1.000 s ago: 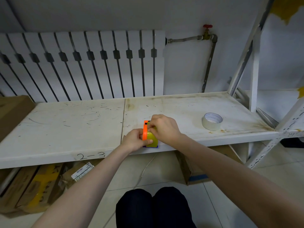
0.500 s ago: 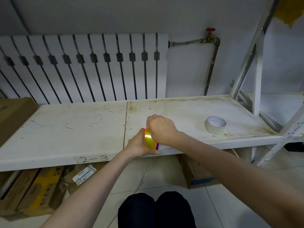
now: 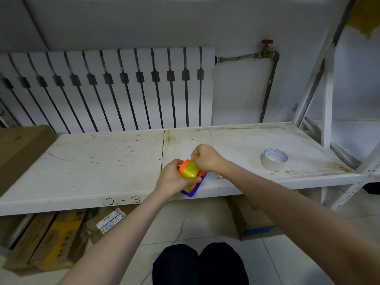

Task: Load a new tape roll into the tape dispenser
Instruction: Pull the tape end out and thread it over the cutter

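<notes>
A small tape dispenser with a blue base and orange parts is held just above the front edge of the white shelf. A yellow tape roll sits in it, on an orange hub. My left hand grips the dispenser and roll from the left and below. Pressed against the roll's upper right side is my right hand, fingers curled shut; what they pinch is hidden. A second, white tape roll lies flat on the shelf to the right, away from both hands.
A white radiator and a pipe with a red valve stand behind the shelf. A shelf upright rises at the right. Cardboard boxes lie under the shelf and at the left end. My knees are below.
The dispenser has been turned in my hands, so the yellow roll's side and the blue base now show. My right hand shifted from on top of the roll to its upper right.
</notes>
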Motion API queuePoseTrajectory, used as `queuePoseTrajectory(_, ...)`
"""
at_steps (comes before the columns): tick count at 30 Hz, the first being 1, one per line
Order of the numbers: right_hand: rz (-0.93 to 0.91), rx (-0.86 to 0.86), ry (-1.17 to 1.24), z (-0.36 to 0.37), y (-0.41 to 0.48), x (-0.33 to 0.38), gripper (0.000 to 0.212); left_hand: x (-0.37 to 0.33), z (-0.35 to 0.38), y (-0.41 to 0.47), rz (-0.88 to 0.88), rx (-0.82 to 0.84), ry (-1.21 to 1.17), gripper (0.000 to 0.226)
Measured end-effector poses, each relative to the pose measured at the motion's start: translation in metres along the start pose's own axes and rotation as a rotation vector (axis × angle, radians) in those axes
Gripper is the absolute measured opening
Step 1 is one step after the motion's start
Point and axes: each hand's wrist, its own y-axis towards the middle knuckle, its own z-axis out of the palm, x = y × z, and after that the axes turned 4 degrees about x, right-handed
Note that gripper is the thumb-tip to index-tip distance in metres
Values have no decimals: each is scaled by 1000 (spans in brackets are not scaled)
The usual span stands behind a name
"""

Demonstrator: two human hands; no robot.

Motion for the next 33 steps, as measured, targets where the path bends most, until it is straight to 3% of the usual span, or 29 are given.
queuePoseTrajectory(4, 70, 23, 151, 8, 1, -4, 30, -4, 7, -5, 13, -230, 240, 51)
queuePoseTrajectory(9, 131, 10, 381, 5, 2, -11, 25, -4, 6, -5, 47, -197, 514, 55)
queuePoseTrajectory(14, 38, 83, 283, 4, 2, -8, 25, -2, 0, -5, 55, -176, 508, 50)
queuePoseTrajectory(20, -27, -122, 228, 9, 3, -15, 15, 1, -8, -5, 52, -113, 582, 51)
queuePoseTrajectory(24, 43, -200, 307, 16, 1, -25, 28, 5, -11, 0, 71, -53, 513, 54)
queuePoseTrajectory(33, -158, -248, 211, 17, -10, -17, 9, -7, -23, 15, 122, 31, 471, 62)
